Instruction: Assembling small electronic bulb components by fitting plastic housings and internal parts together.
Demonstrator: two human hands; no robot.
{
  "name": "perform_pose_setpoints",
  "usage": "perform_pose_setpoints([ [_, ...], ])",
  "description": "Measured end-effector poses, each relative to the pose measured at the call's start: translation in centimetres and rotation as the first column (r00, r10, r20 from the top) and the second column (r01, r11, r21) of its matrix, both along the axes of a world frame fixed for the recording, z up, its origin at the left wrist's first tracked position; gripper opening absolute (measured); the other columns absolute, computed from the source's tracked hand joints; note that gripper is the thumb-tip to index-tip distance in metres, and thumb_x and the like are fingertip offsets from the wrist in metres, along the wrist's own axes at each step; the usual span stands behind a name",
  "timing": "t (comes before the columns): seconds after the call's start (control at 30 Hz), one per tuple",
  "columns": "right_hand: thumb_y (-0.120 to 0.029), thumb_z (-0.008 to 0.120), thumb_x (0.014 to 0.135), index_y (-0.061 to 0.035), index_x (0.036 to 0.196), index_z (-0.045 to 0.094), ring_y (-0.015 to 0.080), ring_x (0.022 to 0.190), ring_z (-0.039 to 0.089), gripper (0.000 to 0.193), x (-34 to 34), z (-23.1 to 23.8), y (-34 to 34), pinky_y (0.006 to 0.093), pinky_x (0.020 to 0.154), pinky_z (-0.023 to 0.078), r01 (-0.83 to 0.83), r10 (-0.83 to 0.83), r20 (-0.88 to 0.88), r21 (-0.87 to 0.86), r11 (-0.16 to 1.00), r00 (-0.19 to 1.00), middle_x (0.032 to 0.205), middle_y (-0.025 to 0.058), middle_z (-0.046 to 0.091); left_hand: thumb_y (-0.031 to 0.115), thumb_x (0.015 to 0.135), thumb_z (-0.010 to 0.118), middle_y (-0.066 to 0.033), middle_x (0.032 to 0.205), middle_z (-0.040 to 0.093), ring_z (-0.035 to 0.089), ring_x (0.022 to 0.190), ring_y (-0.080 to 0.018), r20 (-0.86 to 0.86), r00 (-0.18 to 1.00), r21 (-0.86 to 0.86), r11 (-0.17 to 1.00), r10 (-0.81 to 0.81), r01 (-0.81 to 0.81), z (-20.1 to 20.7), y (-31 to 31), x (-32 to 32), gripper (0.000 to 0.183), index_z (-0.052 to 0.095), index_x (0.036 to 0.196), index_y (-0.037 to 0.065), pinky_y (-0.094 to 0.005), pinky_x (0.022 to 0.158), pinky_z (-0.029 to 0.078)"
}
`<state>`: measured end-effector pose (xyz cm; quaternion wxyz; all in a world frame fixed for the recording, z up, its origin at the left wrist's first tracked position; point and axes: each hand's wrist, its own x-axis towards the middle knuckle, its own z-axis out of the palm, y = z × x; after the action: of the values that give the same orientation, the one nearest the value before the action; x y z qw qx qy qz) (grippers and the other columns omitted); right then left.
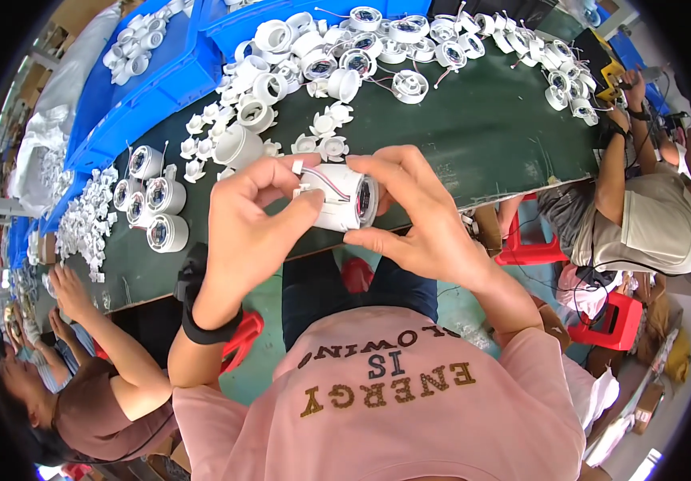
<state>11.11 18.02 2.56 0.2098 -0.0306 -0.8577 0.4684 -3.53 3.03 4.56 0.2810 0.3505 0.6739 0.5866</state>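
Observation:
Above the near edge of the table I hold a white cylindrical housing (336, 215) on its side, its dark round glossy end facing right. Thin coloured wires (331, 181) run along its upper side to a small white connector (297, 167) at the left end. My left hand (243, 215) grips the left end, the thumb pressed on a small white piece on the housing and the fingers curled behind. My right hand (435, 228) holds the dark-faced end between thumb and fingers; some fingertips are hidden behind it.
Several finished-looking white cylinders (167, 233) stand to the left beside a heap of small white clips (87, 216). White rings and wired round units (409, 86) cover the far side of the green table (473, 136). Blue bins (141, 104) stand behind. Co-workers sit left and right.

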Motion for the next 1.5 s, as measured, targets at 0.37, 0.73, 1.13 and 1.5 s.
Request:
perform_pose_setpoints([
  [0.37, -0.013, 0.079, 0.071, 0.0001, 0.132, 0.046, 0.0194, 0.089, 0.057, 0.070, 0.1, -1.0, -2.1, 0.0294, 0.071, 0.054, -0.073, 0.075, -0.094, 0.023, 0.997, 0.993, 0.111, 0.0127, 0.048, 0.024, 0.081, 0.069, -0.0134, 0.128, 0.044, 0.046, 0.118, -0.0216, 0.214, 0.964, 0.443, 0.895, -0.159, 0.050, -4.4, -2.0, 4.5, 0.081, 0.020, 0.141, 0.002, -0.0368, 0.099, 0.038],
  [0.73, -0.003, 0.076, 0.069, 0.0018, 0.127, 0.052, 0.0173, 0.078, 0.055, 0.064, -1.4, -1.9, -3.7, 0.0270, 0.065, 0.051, -0.024, 0.046, -0.178, 0.124, 0.992, 0.983, 0.103, 0.0128, 0.051, 0.006, 0.077, 0.072, -0.0102, 0.115, 0.049, 0.052, 0.105, -0.0183, 0.329, 0.944, 0.370, 0.924, -0.030, -0.099, -4.9, -2.6, 4.0, 0.072, 0.029, 0.134, -0.001, -0.0321, 0.090, 0.045],
  [1.13, -0.014, 0.081, 0.069, 0.0019, 0.129, 0.050, 0.0151, 0.076, 0.055, 0.069, -2.0, -1.5, -4.0, 0.0260, 0.062, 0.051, -0.109, 0.119, -0.152, 0.074, 0.991, 0.981, 0.103, 0.0110, 0.050, 0.018, 0.093, 0.052, -0.0131, 0.120, 0.048, 0.051, 0.104, -0.0173, 0.129, 0.992, 0.305, 0.952, -0.007, -0.033, -6.6, -4.7, 2.9, 0.050, 0.029, 0.133, 0.002, -0.0316, 0.089, 0.043],
  [1.5, -0.012, 0.073, 0.075, -0.0073, 0.113, 0.059, 0.0231, 0.087, 0.059, 0.041, -4.4, -4.8, 3.1, 0.0331, 0.067, 0.051, 0.097, -0.106, 0.005, 0.357, 0.929, 0.994, 0.103, 0.0117, 0.054, 0.020, 0.090, 0.058, -0.0026, 0.081, 0.062, 0.059, 0.057, -0.0081, 0.281, 0.875, -0.020, 0.914, 0.395, -0.406, -6.9, -7.8, -0.9, 0.024, 0.051, 0.106, 0.003, -0.0167, 0.042, 0.035],
])
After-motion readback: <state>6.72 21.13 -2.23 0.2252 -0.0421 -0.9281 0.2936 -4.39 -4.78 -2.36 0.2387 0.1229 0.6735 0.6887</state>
